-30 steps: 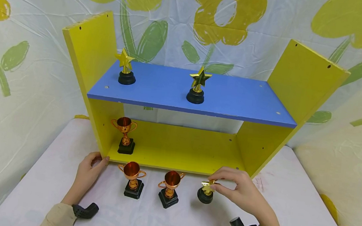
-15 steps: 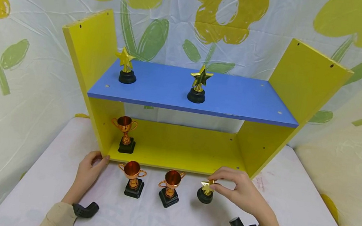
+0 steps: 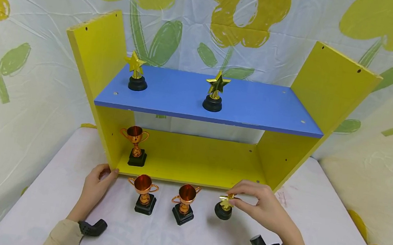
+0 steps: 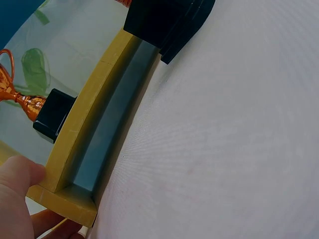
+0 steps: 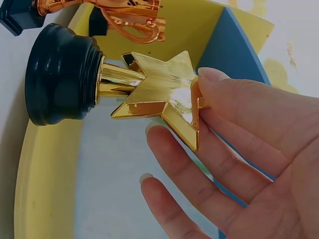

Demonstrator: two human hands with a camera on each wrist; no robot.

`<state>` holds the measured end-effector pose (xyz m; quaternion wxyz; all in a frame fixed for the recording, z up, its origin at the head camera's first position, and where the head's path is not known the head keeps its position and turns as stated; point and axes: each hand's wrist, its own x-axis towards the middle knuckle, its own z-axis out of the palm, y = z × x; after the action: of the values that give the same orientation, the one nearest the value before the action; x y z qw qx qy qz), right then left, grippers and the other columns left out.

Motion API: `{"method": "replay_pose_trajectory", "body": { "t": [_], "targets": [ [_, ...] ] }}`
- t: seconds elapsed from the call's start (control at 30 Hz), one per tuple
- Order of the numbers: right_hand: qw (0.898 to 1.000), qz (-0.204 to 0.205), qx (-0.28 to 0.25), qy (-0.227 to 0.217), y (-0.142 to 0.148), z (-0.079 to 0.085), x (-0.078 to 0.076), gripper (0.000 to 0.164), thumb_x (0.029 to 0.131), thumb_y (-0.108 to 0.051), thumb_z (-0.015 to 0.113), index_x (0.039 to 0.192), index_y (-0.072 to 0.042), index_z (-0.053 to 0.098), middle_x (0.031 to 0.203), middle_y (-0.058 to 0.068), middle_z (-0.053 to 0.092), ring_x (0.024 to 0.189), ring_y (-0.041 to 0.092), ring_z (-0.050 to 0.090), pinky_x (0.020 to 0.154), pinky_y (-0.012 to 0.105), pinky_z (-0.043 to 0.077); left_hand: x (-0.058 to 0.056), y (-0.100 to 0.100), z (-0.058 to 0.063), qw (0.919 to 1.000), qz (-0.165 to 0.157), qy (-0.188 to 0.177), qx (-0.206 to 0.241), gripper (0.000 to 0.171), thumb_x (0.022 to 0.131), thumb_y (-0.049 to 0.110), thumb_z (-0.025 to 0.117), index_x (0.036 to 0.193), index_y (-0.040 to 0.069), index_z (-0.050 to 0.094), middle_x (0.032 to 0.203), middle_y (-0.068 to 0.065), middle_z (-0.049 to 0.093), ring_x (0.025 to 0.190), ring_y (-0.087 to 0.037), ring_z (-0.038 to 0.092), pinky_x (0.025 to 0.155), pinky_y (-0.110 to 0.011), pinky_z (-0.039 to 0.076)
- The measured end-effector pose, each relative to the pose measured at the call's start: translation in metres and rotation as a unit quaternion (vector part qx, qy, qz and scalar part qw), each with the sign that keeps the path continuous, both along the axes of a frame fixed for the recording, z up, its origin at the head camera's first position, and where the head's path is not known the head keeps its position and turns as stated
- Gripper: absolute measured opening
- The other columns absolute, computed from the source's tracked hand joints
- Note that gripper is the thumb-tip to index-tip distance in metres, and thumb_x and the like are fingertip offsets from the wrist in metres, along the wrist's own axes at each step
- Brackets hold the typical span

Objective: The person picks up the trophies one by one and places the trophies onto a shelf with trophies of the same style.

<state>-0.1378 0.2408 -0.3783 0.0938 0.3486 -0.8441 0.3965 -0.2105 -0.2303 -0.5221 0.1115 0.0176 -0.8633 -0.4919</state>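
A gold star trophy [image 3: 224, 209] with a round black base is near the table's front right. My right hand [image 3: 259, 208] pinches one point of its star between thumb and fingers; the right wrist view shows the gold star [image 5: 162, 82] close up. At the front left corner of the yellow and blue shelf [image 3: 190, 177], my left hand [image 3: 96, 184] grips the side board, thumb on one face and fingers round the other, as the left wrist view shows. Two copper cup trophies, the left cup [image 3: 142, 193] and the right cup [image 3: 184, 204], stand between my hands.
On the blue board [image 3: 256, 105] stand two more gold star trophies, one at the left [image 3: 137, 73] and one near the middle [image 3: 215, 92]. A copper cup trophy [image 3: 136, 146] stands on the yellow lower board's left end. Behind hangs a flowered cloth [image 3: 192, 29].
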Motion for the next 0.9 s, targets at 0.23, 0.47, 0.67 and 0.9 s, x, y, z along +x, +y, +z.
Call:
{"method": "replay_pose_trajectory", "body": {
  "t": [0.23, 0.47, 0.67, 0.9],
  "targets": [
    [1.0, 0.005, -0.007, 0.005, -0.0006, 0.003, 0.0012, 0.022, 0.086, -0.007, 0.076, 0.105, -0.018, 0.074, 0.097, -0.007, 0.071, 0.088, 0.01, 0.065, 0.079, 0.022, 0.052, -0.0004, 0.0001, -0.0004, 1.0, 0.001, 0.006, -0.003, 0.042, 0.098, 0.031, 0.063, 0.123, -0.002, 0.058, 0.122, -0.021, 0.058, 0.116, -0.033, 0.051, 0.1, -0.048, 0.038],
    [1.0, -0.007, -0.008, 0.01, 0.0006, 0.0038, 0.0014, 0.024, 0.085, -0.003, 0.077, 0.104, -0.018, 0.074, 0.097, -0.011, 0.071, 0.089, 0.008, 0.065, 0.079, 0.021, 0.053, 0.0002, 0.0004, 0.0011, 1.0, -0.003, -0.003, 0.0, 0.044, 0.098, 0.033, 0.062, 0.125, -0.002, 0.057, 0.124, -0.022, 0.057, 0.118, -0.035, 0.049, 0.103, -0.051, 0.038],
    [1.0, -0.002, -0.02, 0.021, 0.0006, 0.0058, 0.0025, 0.025, 0.084, -0.001, 0.077, 0.103, -0.017, 0.074, 0.098, -0.008, 0.071, 0.089, 0.008, 0.066, 0.078, 0.023, 0.054, 0.0003, 0.0005, 0.002, 1.0, -0.004, -0.003, 0.001, 0.044, 0.098, 0.032, 0.062, 0.125, -0.003, 0.057, 0.124, -0.022, 0.057, 0.118, -0.035, 0.049, 0.103, -0.052, 0.037],
    [0.999, -0.01, -0.027, 0.029, 0.0003, 0.0079, 0.0047, 0.026, 0.083, 0.0, 0.077, 0.103, -0.015, 0.075, 0.099, -0.006, 0.071, 0.088, 0.008, 0.066, 0.077, 0.022, 0.053, 0.0001, 0.0004, 0.0016, 1.0, -0.003, -0.005, 0.0, 0.045, 0.098, 0.033, 0.062, 0.125, -0.003, 0.056, 0.125, -0.022, 0.056, 0.119, -0.035, 0.049, 0.103, -0.052, 0.037]
  ]
}}
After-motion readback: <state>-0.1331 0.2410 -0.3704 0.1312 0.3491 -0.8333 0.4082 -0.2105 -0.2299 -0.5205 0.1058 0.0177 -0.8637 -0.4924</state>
